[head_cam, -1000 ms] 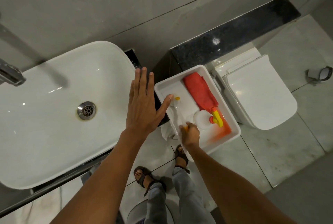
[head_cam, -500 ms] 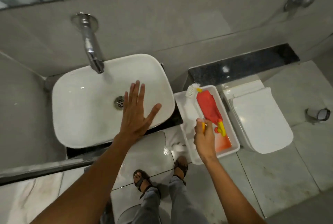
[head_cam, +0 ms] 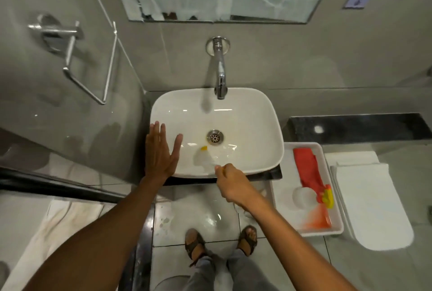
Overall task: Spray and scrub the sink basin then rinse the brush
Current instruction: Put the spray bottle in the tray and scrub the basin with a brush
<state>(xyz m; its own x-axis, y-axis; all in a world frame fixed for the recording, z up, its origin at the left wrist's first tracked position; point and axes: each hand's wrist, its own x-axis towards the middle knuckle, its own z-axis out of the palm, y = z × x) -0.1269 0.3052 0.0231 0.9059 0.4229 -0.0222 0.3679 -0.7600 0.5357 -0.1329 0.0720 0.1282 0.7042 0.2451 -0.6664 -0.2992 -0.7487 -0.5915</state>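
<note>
The white sink basin (head_cam: 252,112) is seen from above at the centre of the view; its drain (head_cam: 214,137) lies near the middle, and the chrome tap (head_cam: 220,73) reaches over the rim from twelve o'clock. The left hand (head_cam: 160,152) is spread flat with fingers released, nothing grasped, over the basin's rim at about eight o'clock of the drain. The right hand (head_cam: 230,180) is clenched at the front rim, at about six o'clock of the drain; the brush (head_cam: 203,156) is grasped in it, its blurred white head with a yellow piece lying inside the basin at about seven o'clock of the drain, just beside it. A white tray (head_cam: 280,197) is set at three o'clock of the right hand, beside the basin; a red spray bottle (head_cam: 308,171) with a yellow trigger is laid in it, with a round white object just beside the trigger. A white toilet lid (head_cam: 374,208) is seen beyond the tray at three o'clock.
</note>
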